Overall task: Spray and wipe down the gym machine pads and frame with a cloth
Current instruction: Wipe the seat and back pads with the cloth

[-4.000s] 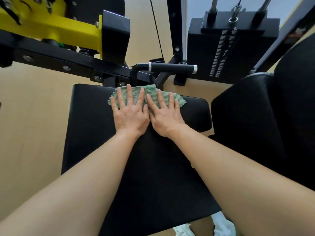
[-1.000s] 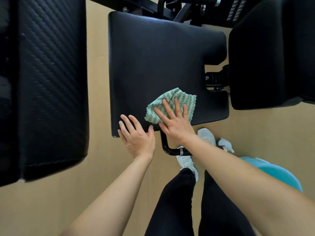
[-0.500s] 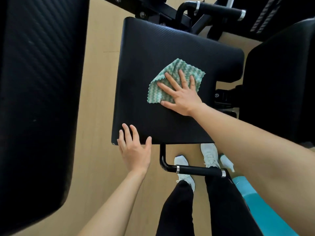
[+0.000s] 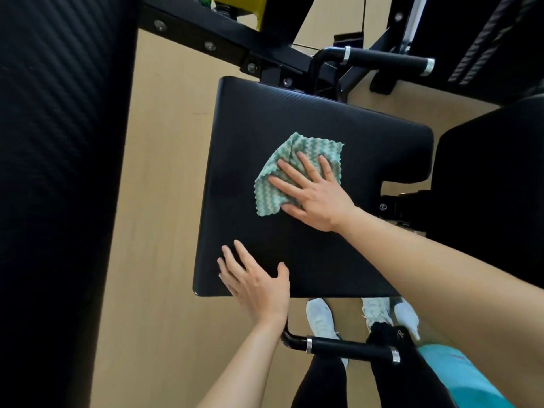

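A black textured seat pad point(image 4: 368, 148) fills the middle of the head view. On it lies a green and white zigzag cloth point(image 4: 272, 184), crumpled. My right hand point(image 4: 312, 192) presses flat on the cloth, fingers spread, pointing up and left. My left hand point(image 4: 256, 284) rests with its fingers apart on the pad's near left corner and holds nothing. The black frame bar point(image 4: 206, 39) with bolts runs above the pad, with a yellow part point(image 4: 235, 10) behind it. No spray bottle is in view.
A large black pad point(image 4: 59, 172) stands at the left and another point(image 4: 494, 172) at the right. Black handles sit at the far side point(image 4: 382, 58) and near side point(image 4: 350, 347) of the seat. My legs and white shoes point(image 4: 321, 319) stand on the tan floor point(image 4: 164, 172).
My right hand has slid the cloth from the pad's near edge up toward its middle. My left hand came off the cloth and now rests on the near left corner.
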Demonstrator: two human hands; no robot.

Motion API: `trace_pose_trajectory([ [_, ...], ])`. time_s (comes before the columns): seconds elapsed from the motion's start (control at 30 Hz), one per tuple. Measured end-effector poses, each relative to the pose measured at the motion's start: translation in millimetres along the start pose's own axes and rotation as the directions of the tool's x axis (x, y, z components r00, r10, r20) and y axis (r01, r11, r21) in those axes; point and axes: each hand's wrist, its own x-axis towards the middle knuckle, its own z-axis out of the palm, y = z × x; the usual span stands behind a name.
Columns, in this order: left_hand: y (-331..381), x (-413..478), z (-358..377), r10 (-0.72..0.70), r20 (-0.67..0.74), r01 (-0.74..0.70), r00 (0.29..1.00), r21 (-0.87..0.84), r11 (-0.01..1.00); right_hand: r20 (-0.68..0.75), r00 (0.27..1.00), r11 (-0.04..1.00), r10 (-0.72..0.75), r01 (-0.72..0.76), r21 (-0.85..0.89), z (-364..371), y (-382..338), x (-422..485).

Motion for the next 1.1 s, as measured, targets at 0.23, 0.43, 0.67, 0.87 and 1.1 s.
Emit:
trace_pose_trajectory([
  [0.23, 75, 56, -6, 0.579, -0.278, -0.603, 0.766, -0.001, 0.798, -0.138, 0.987, 0.964, 0.077, -0.039, 0.261, -26, 25, -9],
  [0.43, 146, 97, 28, 0.583, 0.126, -0.593, 0.803, 0.267, 0.76, -0.032, 0.739, 0.718, 0.673, -0.642, 0.268, -8, 67, -50],
  [0.67, 220, 128, 55, 0.795, 0.312, -0.837, 0.52, 0.371, 0.402, -0.025, 0.669, 0.644, 0.742, -0.703, 0.303, 10, 55, -67],
  [0.87, 213, 161, 36, 0.776, 0.273, -0.798, 0.568, 0.414, 0.438, -0.002, 0.653, 0.629, 0.757, -0.728, 0.272, 3, 57, -66],
  [1.1, 197, 214, -5, 0.552, 0.102, -0.542, 0.827, 0.401, 0.738, -0.029, 0.758, 0.743, 0.652, -0.631, 0.221, -19, 57, -24],
])
